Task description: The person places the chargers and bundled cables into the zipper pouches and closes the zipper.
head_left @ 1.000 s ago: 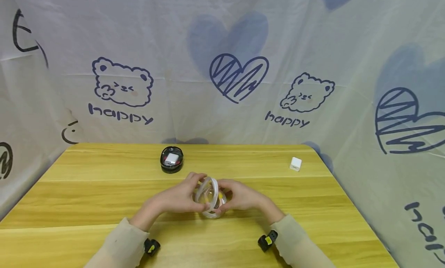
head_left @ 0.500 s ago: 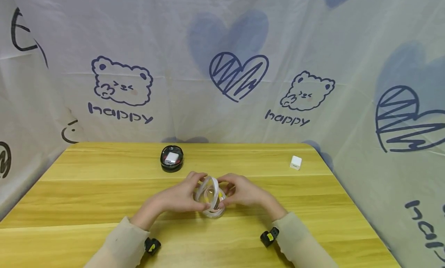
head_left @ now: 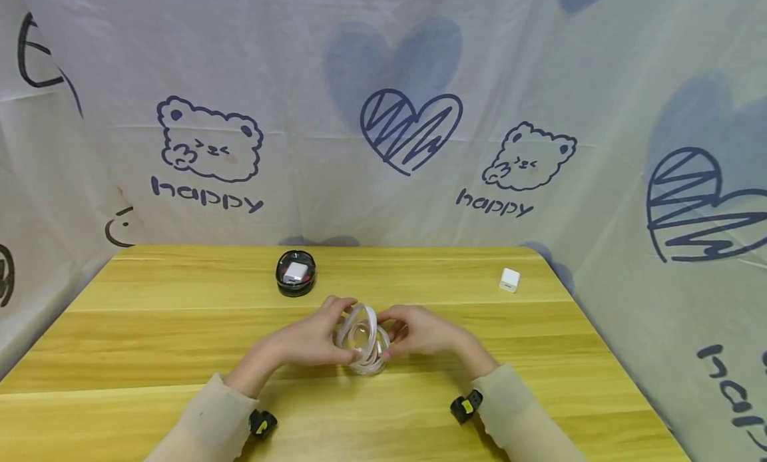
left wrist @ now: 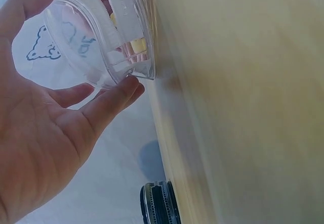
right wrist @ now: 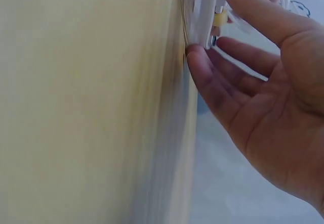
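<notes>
Clear round case point(head_left: 362, 340) sits mid-table, its lid point(left wrist: 93, 32) tilted up; left hand point(head_left: 308, 339) has that lid gripped between thumb and fingers; right hand point(head_left: 422, 332) has thumb and fingers curled at the right side of the base point(head_left: 371, 369), can't tell if they're pinching something inside too; yellow bit point(left wrist: 137, 45) shows through the plastic; plenty of table point(head_left: 150, 342) to slide around on either side, side edges well apart from the hands; further back there's a black case point(head_left: 295, 291) with a white block point(head_left: 295, 271) in it, plus a white cube point(head_left: 509, 280) over right, both near the far edge, cloth backdrop point(head_left: 323, 202) just behind; vs half a second ago, right thumb's a touch further right, left hand basically hasn't budged.
</notes>
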Available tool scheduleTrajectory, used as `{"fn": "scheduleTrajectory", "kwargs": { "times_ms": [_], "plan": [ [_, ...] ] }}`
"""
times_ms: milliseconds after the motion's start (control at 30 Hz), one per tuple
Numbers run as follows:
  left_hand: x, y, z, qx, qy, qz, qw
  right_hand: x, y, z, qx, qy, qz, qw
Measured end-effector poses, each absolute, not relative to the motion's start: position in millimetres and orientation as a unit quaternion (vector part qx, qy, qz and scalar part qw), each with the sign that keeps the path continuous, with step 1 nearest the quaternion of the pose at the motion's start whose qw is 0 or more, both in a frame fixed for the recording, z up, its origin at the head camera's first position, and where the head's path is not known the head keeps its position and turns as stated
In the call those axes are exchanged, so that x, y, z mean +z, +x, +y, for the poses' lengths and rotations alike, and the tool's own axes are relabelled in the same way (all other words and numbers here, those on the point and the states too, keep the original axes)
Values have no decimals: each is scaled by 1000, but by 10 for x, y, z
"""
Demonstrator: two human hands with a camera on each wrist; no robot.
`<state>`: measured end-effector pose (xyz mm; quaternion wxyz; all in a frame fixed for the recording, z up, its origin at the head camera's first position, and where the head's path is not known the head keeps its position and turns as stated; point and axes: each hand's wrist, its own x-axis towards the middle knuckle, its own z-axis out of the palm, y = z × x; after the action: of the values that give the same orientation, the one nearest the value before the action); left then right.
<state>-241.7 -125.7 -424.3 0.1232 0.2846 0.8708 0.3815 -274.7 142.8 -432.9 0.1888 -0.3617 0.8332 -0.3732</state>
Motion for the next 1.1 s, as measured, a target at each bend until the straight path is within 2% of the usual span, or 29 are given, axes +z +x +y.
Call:
{"fn": "scheduleTrajectory", "kwargs": {
  "times_ms": [300, 733, 900, 1100],
  "plan": [
    [-4219, -2414, -1231, 378, 296, 867, 128, -4326, -2702, 1322, -327, -355, 862, 157],
    [-4252, -2414, -1248, 380, 287, 870, 130, -4349, -2790, 1472, -391, -334, 839, 180],
    [-4251, -2418, -1251, 377, 290, 870, 130, -4296, -2830, 1592, -414, -311, 845, 130],
    [-4248, -2421, -1248, 380, 300, 866, 128, -4272, -2929, 1843, -451, -244, 858, 15]
  ]
}}
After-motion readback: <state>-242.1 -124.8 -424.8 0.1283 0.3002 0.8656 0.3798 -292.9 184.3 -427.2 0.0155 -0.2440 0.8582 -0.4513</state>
